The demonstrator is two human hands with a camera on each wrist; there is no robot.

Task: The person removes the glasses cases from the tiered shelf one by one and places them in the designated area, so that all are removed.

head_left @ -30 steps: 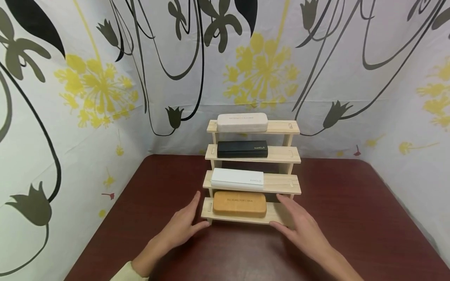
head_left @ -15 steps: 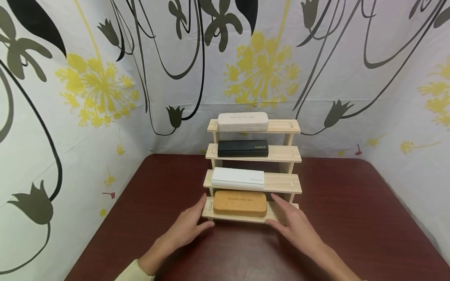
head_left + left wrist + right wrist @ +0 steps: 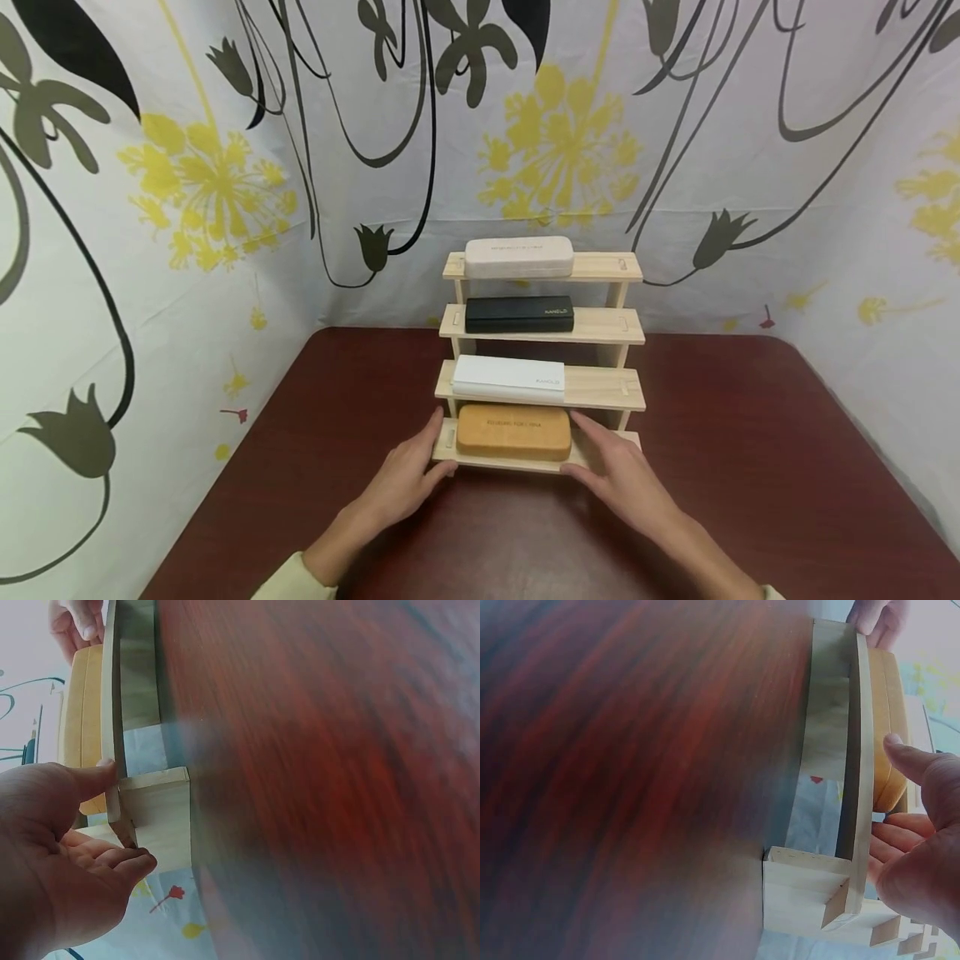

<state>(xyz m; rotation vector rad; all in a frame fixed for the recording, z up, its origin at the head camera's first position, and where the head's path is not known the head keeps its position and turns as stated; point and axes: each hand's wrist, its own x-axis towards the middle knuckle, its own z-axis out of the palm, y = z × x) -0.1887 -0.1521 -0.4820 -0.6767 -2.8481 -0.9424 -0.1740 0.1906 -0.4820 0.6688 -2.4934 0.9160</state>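
We note a four-step rack [image 3: 600, 329] of pale, unfinished wood standing on a dark red-brown desk [image 3: 750, 467] with a smooth grained surface. Each step carries one oblong case, set toward the rack's left end: a rounded off-white case [image 3: 519, 257] on top, a flat black case [image 3: 518, 314] below it, a flat white case [image 3: 507, 377] on the third step, and a rounded tan case [image 3: 513, 432] with a cork-like texture on the lowest step.

The left hand [image 3: 408, 479] rests against the left end of the lowest step, thumb on its front edge, fingers loosely extended. The right hand [image 3: 618, 475] lies at the step's right end, thumb under the front edge, fingers straight and relaxed. Neither hand grips the tan case.

Floral-printed cloth [image 3: 225, 167] backs the desk.
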